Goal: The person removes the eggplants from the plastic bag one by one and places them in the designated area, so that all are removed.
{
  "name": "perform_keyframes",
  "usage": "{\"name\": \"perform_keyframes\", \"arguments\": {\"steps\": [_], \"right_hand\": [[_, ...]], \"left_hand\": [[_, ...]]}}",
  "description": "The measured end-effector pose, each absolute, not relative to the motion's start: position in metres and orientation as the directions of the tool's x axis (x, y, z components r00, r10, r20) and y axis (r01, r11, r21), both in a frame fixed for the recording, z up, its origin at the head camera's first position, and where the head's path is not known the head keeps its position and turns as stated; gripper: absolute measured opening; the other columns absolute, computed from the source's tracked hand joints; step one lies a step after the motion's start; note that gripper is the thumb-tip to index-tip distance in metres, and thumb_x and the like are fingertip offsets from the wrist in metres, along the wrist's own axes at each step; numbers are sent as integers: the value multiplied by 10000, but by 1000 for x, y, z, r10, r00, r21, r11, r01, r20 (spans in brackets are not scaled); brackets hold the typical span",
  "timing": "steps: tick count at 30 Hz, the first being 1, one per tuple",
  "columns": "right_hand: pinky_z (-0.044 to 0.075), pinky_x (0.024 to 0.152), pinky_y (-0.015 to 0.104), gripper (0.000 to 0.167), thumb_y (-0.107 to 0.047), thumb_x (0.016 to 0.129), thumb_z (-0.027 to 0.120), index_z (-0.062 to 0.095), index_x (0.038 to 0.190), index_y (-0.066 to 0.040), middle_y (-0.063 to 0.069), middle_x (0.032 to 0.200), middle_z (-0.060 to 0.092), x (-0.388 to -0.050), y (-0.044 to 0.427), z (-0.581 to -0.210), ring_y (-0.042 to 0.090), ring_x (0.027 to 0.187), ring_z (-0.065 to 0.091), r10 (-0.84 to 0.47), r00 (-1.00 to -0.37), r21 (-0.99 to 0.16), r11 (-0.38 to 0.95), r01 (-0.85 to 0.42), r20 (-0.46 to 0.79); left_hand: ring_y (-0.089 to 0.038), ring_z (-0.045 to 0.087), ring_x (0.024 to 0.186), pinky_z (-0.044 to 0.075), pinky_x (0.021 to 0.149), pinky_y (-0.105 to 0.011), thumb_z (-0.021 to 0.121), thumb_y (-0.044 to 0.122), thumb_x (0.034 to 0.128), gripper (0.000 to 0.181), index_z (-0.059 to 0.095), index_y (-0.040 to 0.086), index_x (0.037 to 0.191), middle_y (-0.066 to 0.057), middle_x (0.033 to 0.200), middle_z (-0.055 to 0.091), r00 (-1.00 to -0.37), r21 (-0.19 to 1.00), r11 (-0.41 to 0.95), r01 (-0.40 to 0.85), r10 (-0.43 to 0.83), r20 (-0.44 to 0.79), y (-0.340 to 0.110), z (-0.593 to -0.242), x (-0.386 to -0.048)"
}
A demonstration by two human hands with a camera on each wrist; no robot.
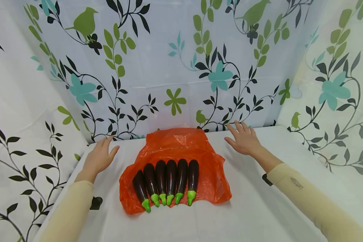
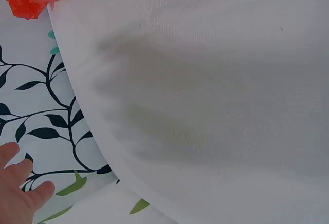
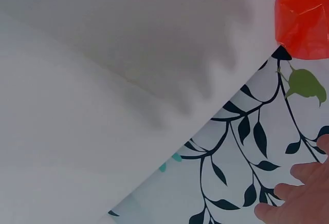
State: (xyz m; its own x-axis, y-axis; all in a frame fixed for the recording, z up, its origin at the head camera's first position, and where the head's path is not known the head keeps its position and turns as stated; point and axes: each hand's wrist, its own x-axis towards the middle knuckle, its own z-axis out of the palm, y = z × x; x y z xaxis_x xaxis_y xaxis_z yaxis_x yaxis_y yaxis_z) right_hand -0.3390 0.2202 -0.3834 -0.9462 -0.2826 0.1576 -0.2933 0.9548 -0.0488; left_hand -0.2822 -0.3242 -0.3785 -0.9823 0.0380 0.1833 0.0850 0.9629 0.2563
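Several dark purple eggplants (image 1: 171, 178) with bright green stem ends lie side by side in a row, stems toward me. Beneath them an orange-red plastic bag (image 1: 181, 144) is spread on the white table (image 1: 157, 228). To the left of the bag my left hand (image 1: 98, 159) is held with fingers extended, apart from the bag and holding nothing. On the other side, my right hand (image 1: 245, 139) has its fingers spread, also apart from the bag and with nothing in it. Each wrist view catches only a corner of the bag, and the eggplants are out of sight there.
A curtain (image 1: 175, 60) printed with leaves, birds and flowers hangs behind the table and along both sides. One small dark object (image 1: 96, 203) shows beside the left forearm, another (image 1: 267, 179) beside the right; both are partly hidden by the sleeves.
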Motion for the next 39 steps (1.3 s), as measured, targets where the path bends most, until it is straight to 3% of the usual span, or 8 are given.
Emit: {"name": "perform_keyframes", "arguments": {"steps": [7, 10, 13, 22, 25, 29, 32, 39], "right_hand": [[149, 1101, 699, 645, -450, 1026, 422, 252, 1551, -115, 235, 1592, 140, -318, 223, -379, 490, 1429, 127, -314, -932, -68, 941, -330, 178], [157, 1102, 697, 653, -455, 1023, 431, 255, 1551, -113, 241, 1588, 154, -306, 222, -377, 503, 1423, 142, -330, -925, -70, 935, -347, 186], [186, 1102, 684, 659, -452, 1013, 459, 276, 1545, -108, 240, 1580, 190, -294, 219, -374, 501, 1416, 173, -346, -917, -82, 926, -368, 201], [270, 1083, 660, 641, -416, 999, 516, 329, 1526, -103, 228, 1541, 308, -255, 213, -373, 476, 1386, 282, -396, -887, -131, 892, -433, 240], [313, 1068, 646, 640, -409, 995, 528, 338, 1522, -98, 227, 1515, 355, -245, 212, -371, 462, 1361, 338, -404, -877, -158, 879, -451, 259], [380, 1032, 622, 652, -399, 979, 569, 346, 1519, -110, 202, 1484, 408, -229, 209, -366, 423, 1332, 397, -395, -877, -219, 862, -457, 274], [421, 1008, 597, 666, -389, 963, 603, 349, 1518, -122, 177, 1460, 442, -215, 204, -361, 393, 1314, 427, -377, -880, -262, 853, -451, 287], [522, 903, 536, 658, -374, 947, 632, 375, 1505, -137, 146, 1383, 517, -179, 189, -350, 350, 1257, 486, -338, -880, -301, 846, -439, 333]], "left_hand": [[-575, -4, 1398, 34, 1053, -762, 261, 563, 1026, 781, 104, 3, 1547, -355, 1549, 60, -991, 314, 948, 60, 18, 135, -321, -378, -273], [-580, -49, 1396, 20, 1043, -771, 253, 563, 1028, 789, 65, 2, 1550, -353, 1553, 16, -989, 340, 937, 85, 38, 143, -321, -377, -265], [-561, 15, 1408, 84, 1055, -755, 289, 529, 1037, 768, 90, -10, 1547, -353, 1554, 46, -983, 377, 918, 126, 65, 171, -321, -374, -253], [-436, 501, 1202, 449, 923, -617, 451, 339, 1046, 562, 341, 8, 1488, -255, 1408, 417, -938, 523, 809, 269, 97, 331, -306, -367, -196], [-331, 557, 1140, 528, 901, -360, 497, 277, 1033, 486, 418, 45, 1453, -179, 1327, 504, -912, 522, 798, 301, 80, 403, -300, -365, -177], [-53, 558, 1069, 409, 812, -45, 573, 204, 1000, 430, 491, 98, 1408, -89, 1227, 559, -891, 551, 770, 322, 48, 452, -291, -362, -155], [72, 529, 987, 415, 792, -23, 641, 147, 959, 432, 524, 111, 1373, -35, 1145, 560, -887, 578, 739, 346, 57, 458, -284, -363, -143], [-28, 545, 833, 519, 681, -137, 751, 167, 879, 454, 570, 130, 1294, 23, 959, 522, -916, 578, 754, 311, 77, 394, -267, -379, -128]]}}
